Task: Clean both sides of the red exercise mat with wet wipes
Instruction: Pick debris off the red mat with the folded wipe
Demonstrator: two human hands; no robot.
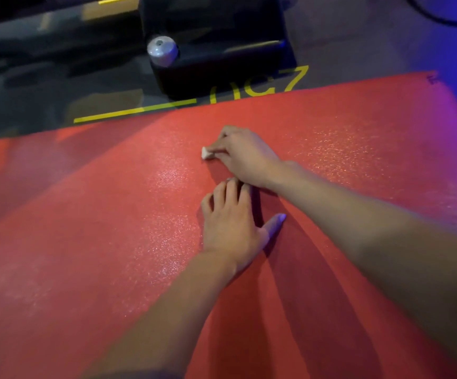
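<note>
**Wiping the top face of the mat**

We see the red mat (112,228) spread flat on a dark floor (44,77) that carries yellow markings (134,110), and it fills most of the view. Our right hand (242,155) reaches across its middle with the fingers curled down over a small wad of white wipe (204,153), pressing it against the surface; only 1 corner of the wipe shows past the fingertips. Our left hand (231,222) lies flat just nearer to us, fingers straight and close together, thumb out to the side, holding nothing and seemingly pinning the mat so it does not slide.

We judge that this is the wiping of the upward face. Glistening patches to the left and right of the hands may be damp, though the lighting makes that uncertain. Whether the underside has been done we cannot tell.

The next move calls for steady downward pressure and overlapping strokes out toward the edges, with the left hand shifting along to keep the mat anchored. Beyond the far edge stands a black block (216,45) with a silver knob (163,50), well apart from the hands.
</note>
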